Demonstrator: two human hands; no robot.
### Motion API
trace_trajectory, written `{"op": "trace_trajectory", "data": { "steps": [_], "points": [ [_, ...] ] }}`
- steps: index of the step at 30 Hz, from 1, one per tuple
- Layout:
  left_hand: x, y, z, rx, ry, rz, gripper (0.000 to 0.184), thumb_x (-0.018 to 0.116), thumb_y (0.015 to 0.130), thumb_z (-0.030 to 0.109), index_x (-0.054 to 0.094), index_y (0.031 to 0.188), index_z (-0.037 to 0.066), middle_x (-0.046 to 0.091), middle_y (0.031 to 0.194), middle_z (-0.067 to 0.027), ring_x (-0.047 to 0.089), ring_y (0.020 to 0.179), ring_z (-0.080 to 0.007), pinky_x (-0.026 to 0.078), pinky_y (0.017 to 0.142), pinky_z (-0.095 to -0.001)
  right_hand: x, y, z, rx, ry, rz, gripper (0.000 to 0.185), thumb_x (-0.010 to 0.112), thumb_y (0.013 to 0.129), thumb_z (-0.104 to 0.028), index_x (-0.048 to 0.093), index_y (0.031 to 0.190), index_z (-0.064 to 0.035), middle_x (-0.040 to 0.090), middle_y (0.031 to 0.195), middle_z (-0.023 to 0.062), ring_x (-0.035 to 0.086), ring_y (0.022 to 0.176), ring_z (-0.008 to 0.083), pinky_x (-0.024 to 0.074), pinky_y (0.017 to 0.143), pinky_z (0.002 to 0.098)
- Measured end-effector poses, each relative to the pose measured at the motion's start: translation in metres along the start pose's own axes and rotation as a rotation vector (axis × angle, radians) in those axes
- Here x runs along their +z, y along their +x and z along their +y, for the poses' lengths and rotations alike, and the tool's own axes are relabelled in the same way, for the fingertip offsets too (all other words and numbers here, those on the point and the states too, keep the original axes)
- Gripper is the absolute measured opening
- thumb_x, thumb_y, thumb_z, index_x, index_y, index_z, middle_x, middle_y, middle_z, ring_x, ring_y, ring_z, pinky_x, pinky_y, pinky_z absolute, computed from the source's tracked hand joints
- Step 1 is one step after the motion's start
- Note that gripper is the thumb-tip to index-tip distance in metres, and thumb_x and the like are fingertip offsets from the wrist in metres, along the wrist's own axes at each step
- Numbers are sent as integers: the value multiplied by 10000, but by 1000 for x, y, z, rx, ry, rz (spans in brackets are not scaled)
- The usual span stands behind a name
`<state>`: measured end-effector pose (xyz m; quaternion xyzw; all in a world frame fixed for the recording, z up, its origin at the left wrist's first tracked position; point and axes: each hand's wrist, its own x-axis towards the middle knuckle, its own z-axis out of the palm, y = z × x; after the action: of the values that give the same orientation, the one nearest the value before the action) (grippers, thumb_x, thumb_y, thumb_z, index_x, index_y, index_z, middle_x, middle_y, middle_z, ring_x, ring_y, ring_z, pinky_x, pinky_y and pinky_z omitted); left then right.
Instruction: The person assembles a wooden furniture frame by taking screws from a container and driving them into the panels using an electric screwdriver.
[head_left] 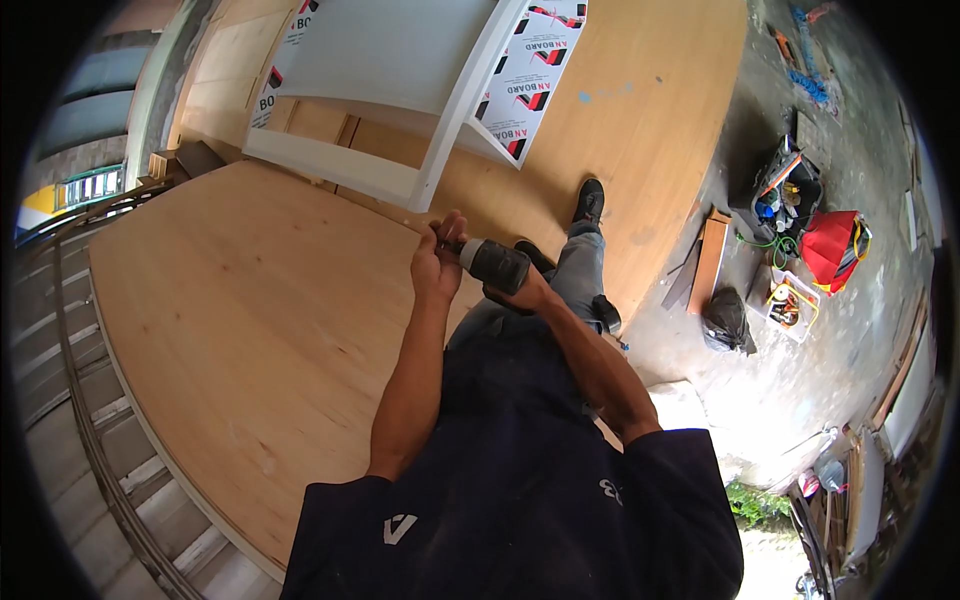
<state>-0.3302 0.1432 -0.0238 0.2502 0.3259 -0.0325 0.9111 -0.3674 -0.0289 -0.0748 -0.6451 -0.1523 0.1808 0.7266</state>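
My right hand (528,292) is wrapped round the grip of a dark cordless drill (496,266), held in front of my body with its nose pointing left. At the drill's front end, my left hand (436,264) has its fingers bent together near the tip. Whatever sits between those fingers is too small to make out. Just beyond both hands is the corner of a white cabinet frame (440,150), with printed protective film (530,85) on its side panel.
A large plywood sheet (240,330) lies to the left, beside a railing (85,400). On the concrete floor at right are a tool bag (785,190), a red bag (832,250), a white basket (792,305), a black plastic bag (727,322) and wooden strips (709,262).
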Motion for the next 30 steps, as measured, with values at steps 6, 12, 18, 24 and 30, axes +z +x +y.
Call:
{"op": "trace_trajectory", "data": {
  "steps": [6,12,18,24,30],
  "points": [
    [8,1,-5,-17,175,-92,259,343,1011,228,497,1061,26,578,1177,-252,570,1105,-351,464,902,-426,-8,4,-19,-86,20,58,542,715,675,-38,548,1191,-43,614,1103,106,570,1046,240,445,928,350],
    [18,12,-8,-36,257,-118,289,334,1013,249,506,1042,19,562,1185,-279,523,1173,-364,405,999,-458,-4,6,0,108,194,151,517,690,646,3,568,1148,-20,627,1085,106,584,1015,219,461,907,329],
    [24,15,-2,-44,290,-116,303,322,1014,262,512,1031,27,559,1198,-276,515,1186,-358,379,1031,-466,-1,11,1,220,241,150,501,698,648,1,574,1133,-26,629,1046,88,585,968,200,476,870,322],
    [24,18,2,-44,293,-115,298,330,1012,265,510,1025,27,564,1194,-271,523,1177,-356,384,1027,-466,0,17,4,196,245,119,475,692,654,2,580,1114,-25,633,992,73,585,901,177,493,817,315],
    [25,19,3,-51,296,-100,297,333,1012,264,509,1024,26,565,1193,-270,524,1177,-355,386,1026,-465,1,18,11,190,241,122,455,686,665,-4,582,1108,-21,635,976,73,586,889,172,497,806,315]
  ]
}}
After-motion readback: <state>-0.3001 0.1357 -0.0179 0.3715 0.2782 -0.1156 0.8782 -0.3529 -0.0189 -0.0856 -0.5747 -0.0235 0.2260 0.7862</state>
